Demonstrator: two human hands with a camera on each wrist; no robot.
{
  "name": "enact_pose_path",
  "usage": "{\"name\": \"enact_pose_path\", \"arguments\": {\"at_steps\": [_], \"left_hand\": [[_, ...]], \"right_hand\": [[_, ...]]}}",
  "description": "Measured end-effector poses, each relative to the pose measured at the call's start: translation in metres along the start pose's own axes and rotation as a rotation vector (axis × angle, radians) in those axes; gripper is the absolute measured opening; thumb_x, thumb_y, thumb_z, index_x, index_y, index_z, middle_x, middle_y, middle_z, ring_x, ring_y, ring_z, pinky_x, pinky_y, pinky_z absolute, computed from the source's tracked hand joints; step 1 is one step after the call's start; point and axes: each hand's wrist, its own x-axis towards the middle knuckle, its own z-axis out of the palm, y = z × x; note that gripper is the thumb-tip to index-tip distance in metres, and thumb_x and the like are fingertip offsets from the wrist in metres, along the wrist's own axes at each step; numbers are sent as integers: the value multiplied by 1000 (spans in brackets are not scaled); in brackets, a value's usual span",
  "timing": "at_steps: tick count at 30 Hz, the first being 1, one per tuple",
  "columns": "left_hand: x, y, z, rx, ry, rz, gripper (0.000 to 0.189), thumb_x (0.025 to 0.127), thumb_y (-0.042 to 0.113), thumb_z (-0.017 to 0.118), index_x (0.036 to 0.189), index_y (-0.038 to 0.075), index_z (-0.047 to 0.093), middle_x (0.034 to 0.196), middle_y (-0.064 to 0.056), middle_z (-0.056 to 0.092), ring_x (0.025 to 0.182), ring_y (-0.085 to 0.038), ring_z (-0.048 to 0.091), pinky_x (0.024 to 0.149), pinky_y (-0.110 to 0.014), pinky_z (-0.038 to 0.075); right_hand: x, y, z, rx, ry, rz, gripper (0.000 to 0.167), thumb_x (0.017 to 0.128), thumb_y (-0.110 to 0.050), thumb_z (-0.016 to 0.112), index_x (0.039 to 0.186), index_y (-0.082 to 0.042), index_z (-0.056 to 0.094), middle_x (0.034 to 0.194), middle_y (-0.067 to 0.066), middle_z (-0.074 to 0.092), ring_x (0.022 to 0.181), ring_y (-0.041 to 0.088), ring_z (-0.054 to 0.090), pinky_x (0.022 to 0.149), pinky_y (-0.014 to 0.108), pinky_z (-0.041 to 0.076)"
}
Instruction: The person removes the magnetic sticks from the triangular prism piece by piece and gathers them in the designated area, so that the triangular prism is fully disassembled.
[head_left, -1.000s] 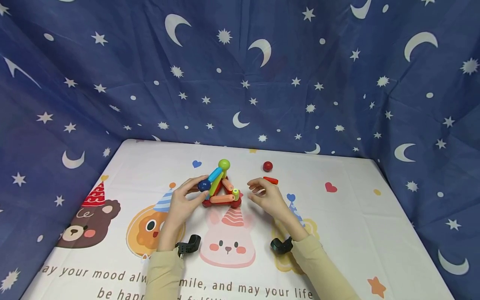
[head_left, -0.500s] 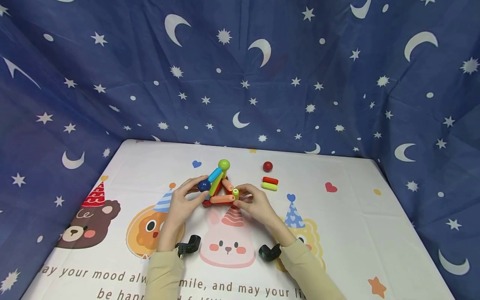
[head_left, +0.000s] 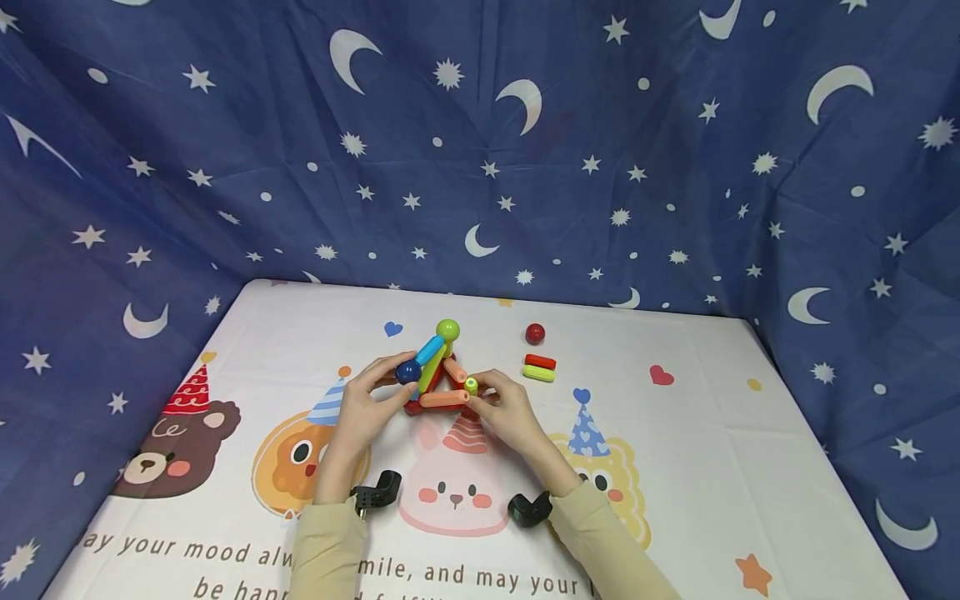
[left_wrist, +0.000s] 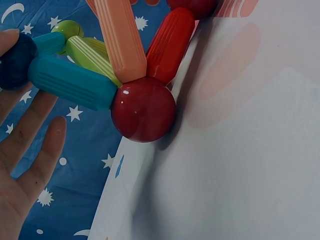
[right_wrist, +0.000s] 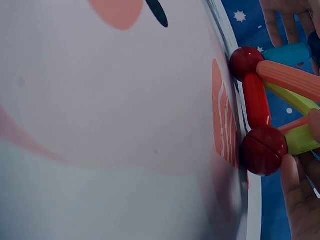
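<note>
A frame of magnetic rods and balls stands on the table. My left hand holds its dark blue ball between thumb and fingers at the left side. A teal rod links that ball to a red ball at a base corner. At the right corner, my right hand pinches a short yellow-green rod, which rises from another red ball. Two orange rods slope toward this corner, the near one ending close to the fingertips. A lime ball tops the far corner.
Right of the frame, a loose red rod and a yellow-green rod lie side by side. Beyond them sits a loose red ball. A star-patterned blue curtain rises behind the white printed tablecloth.
My right hand has moved left from beside the loose rods and taken hold of the frame's upright yellow-green rod. The left hand stays on the blue ball.
</note>
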Motion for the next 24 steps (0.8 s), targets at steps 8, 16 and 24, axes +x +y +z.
{"name": "enact_pose_path", "arguments": {"at_steps": [8,16,24], "left_hand": [[0,0,0,1,-4,0,41,86,1,68,126,2,61,124,-18,63,104,-29,62,97,-48,50],[0,0,0,-1,-6,-3,41,86,1,68,127,1,61,126,-18,62,105,-30,61,97,-49,50],[0,-1,0,-1,-7,-11,41,86,2,68,127,2,61,126,-19,61,106,-30,61,98,-49,49]], "right_hand": [[-2,0,0,-13,18,3,23,87,-7,68,110,-6,67,101,8,66,95,20,61,81,29,57],[-2,1,0,-17,32,4,23,88,-7,66,111,-5,66,104,11,67,96,22,62,81,32,57],[-1,4,1,-20,47,-25,21,88,-6,66,108,-4,66,100,11,68,92,21,63,79,29,57]]}}
